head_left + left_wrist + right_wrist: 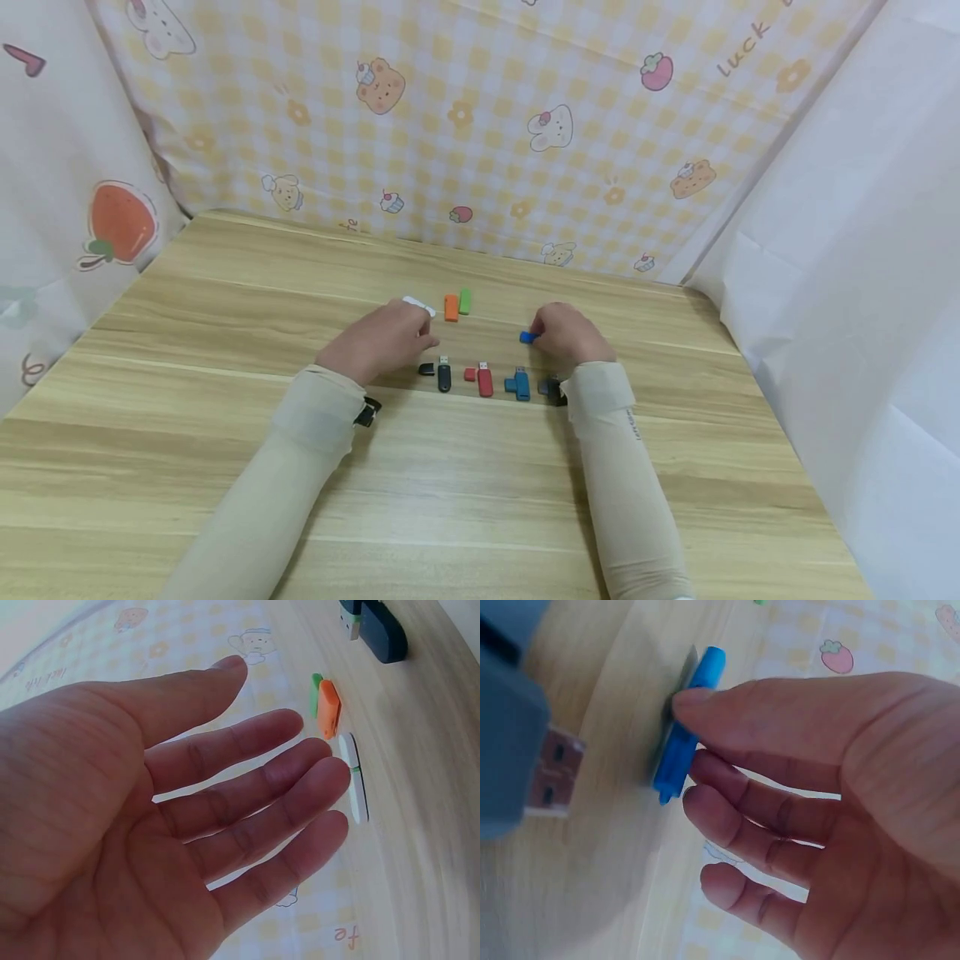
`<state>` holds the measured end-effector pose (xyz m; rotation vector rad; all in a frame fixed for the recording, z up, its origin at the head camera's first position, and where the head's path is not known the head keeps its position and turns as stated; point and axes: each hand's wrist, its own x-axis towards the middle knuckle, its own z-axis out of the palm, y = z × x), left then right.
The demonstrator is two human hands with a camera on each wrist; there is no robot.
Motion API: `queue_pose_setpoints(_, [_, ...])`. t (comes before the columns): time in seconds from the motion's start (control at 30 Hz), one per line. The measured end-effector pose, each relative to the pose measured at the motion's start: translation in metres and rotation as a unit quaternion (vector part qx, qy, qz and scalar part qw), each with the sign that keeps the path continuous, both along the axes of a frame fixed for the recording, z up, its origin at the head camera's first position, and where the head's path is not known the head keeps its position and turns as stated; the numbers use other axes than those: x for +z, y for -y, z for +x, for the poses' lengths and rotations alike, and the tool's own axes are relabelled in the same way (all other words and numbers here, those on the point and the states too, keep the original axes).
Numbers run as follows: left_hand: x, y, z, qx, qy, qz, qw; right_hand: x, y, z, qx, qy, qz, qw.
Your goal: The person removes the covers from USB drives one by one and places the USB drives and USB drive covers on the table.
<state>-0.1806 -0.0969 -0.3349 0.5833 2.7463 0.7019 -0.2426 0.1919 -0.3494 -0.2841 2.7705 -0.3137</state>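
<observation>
My right hand [570,333] pinches a small bright blue USB stick [676,761] between thumb and forefinger, low over the wooden table; its other fingers are loosely bent. My left hand [378,340] holds nothing, and the left wrist view shows its fingers [262,739] spread and relaxed. Just past those fingertips lies a white USB stick [356,780], partly covered by the hand in the head view. Beside it are an orange USB stick [451,307] and a green one [465,302], lying close together.
Nearer me runs a row of uncapped USB sticks: black [445,377] with its cap [427,369], red [485,382] with its cap [470,374], and dark blue [522,385]. A dark stick [556,392] is partly hidden by my right wrist. A patterned curtain [480,125] borders the table's back.
</observation>
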Motion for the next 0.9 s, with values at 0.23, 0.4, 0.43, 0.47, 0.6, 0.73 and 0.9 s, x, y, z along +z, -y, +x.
queue_pose_setpoints(0.23, [0.002, -0.002, -0.003, 0.010, -0.032, 0.012, 0.9994, 0.010, -0.004, 0.000, -0.004, -0.036, -0.025, 0.999])
queue_pose_setpoints(0.4, [0.005, -0.010, -0.002, 0.012, -0.059, 0.019, 0.9980, 0.017, -0.003, 0.002, 0.006, -0.055, -0.040, 0.998])
queue_pose_setpoints(0.43, [0.006, -0.012, -0.002, 0.013, -0.062, 0.023, 0.9977, 0.018, -0.002, 0.003, 0.012, -0.059, -0.044, 0.997])
queue_pose_setpoints(0.47, [0.007, -0.014, -0.002, 0.015, -0.065, 0.027, 0.9974, 0.019, -0.001, 0.004, 0.018, -0.063, -0.050, 0.997])
queue_pose_setpoints(0.6, [0.012, -0.023, 0.000, 0.023, -0.073, 0.039, 0.9963, 0.026, 0.006, 0.012, 0.043, -0.082, -0.058, 0.994])
queue_pose_setpoints(0.73, [0.017, -0.032, 0.001, 0.026, -0.080, 0.052, 0.9951, 0.033, 0.013, 0.020, 0.054, -0.105, -0.056, 0.991])
queue_pose_setpoints(0.9, [0.020, -0.042, -0.001, 0.021, -0.091, 0.065, 0.9935, 0.039, 0.020, 0.028, 0.077, -0.150, -0.060, 0.984])
